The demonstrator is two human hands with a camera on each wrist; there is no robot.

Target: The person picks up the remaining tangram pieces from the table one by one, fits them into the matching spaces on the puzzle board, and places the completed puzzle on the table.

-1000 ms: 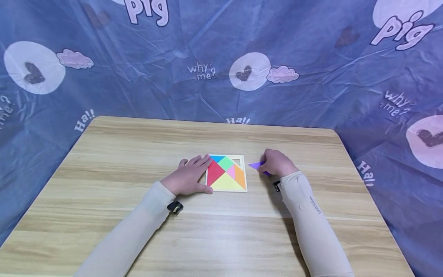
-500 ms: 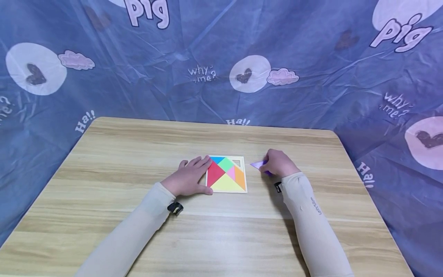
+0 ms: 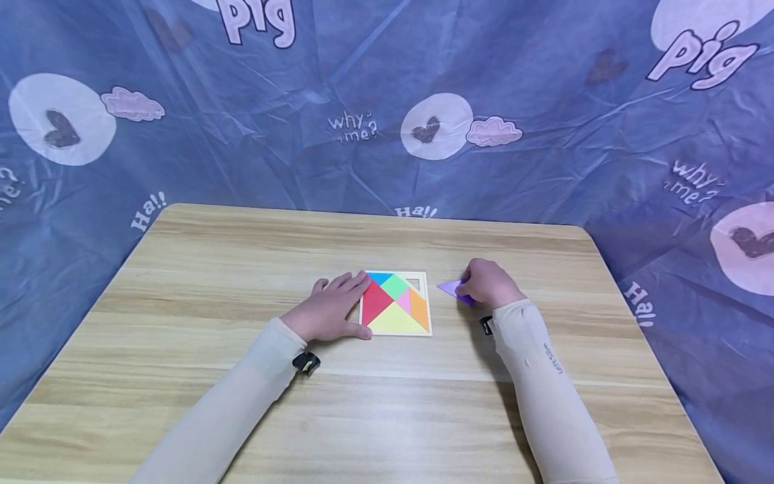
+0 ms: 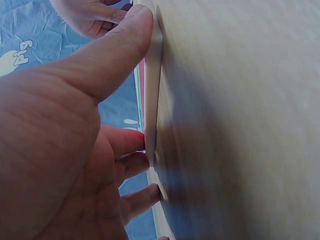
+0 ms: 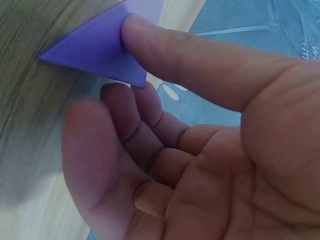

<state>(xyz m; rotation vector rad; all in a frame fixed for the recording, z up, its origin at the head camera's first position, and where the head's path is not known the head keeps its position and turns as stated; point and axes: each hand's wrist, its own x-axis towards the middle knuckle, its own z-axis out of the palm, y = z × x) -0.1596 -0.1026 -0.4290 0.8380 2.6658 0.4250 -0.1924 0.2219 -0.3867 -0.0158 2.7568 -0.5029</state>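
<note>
A tangram in a pale square tray (image 3: 431,316) lies on the table. Red, yellow, blue, green, pink and orange pieces sit in it, and its far right corner shows a bare triangular recess (image 3: 414,282). With fingers spread straight, my left hand (image 3: 326,309) rests along the tray's left side. In the left wrist view, the thumb (image 4: 122,47) touches the tray's edge (image 4: 152,95) and the fingertips meet it farther along. Right of the tray, my right hand (image 3: 488,284) pinches a purple triangle piece (image 5: 100,50), its thumb (image 5: 155,47) on the flat face and the fingers curled beneath.
The wood-grain table (image 3: 387,417) carries the tray. Behind it and at both sides hangs a blue printed cloth (image 3: 375,175). Each wrist wears a small black device, such as the left strap mount (image 3: 306,364).
My right hand has shifted slightly right, away from the tray, with the purple triangle, and more of its face shows now. The left hand and tray have stayed in place.
</note>
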